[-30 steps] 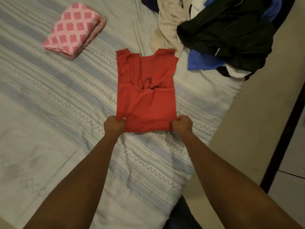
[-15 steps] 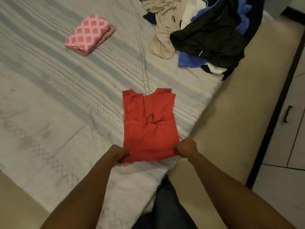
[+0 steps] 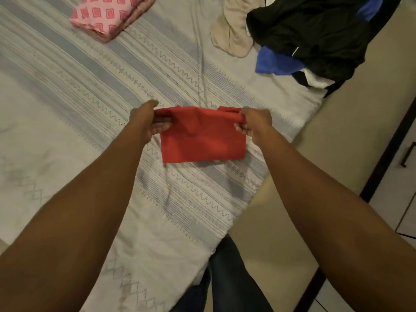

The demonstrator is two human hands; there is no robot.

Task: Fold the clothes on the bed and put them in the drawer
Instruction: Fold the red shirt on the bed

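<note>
step: mid-fold on the red garment (image 3: 202, 143). Looks like the halving fold, with one edge held up off the bed (image 3: 78, 91) and the rest lying flat below it.
left hand (image 3: 146, 122): centre of frame, fingers (image 3: 162, 126) curled with thumb on top, pinching the garment's upper-left corner.
right hand (image 3: 255, 122): mirror of the left, fingers (image 3: 240, 129) curled, pinching the upper-right corner. Cloth is taut between the two.
garment position: centre of frame, near the bed's right edge. Lower edge touches the sheet, held edge is lifted.
done: pink patterned cloth (image 3: 108, 14) is folded, upper left of frame, well apart from the red one.
to do: pile of clothes (image 3: 310, 34) at upper right (black, beige, blue, white), all crumpled. Task is early, my estimate.
drawer: cupboard front with a dark handle (image 3: 408, 154) at the right edge. Can't tell whether that's the drawer.
next: lay the held edge down square on the layer below with corners matched, then let go and smooth flat. Keep both corners level or the fold skews. After that it wants stacking or carrying to the drawer.
risk: thin fabric, so layers may slide apart on release.
</note>
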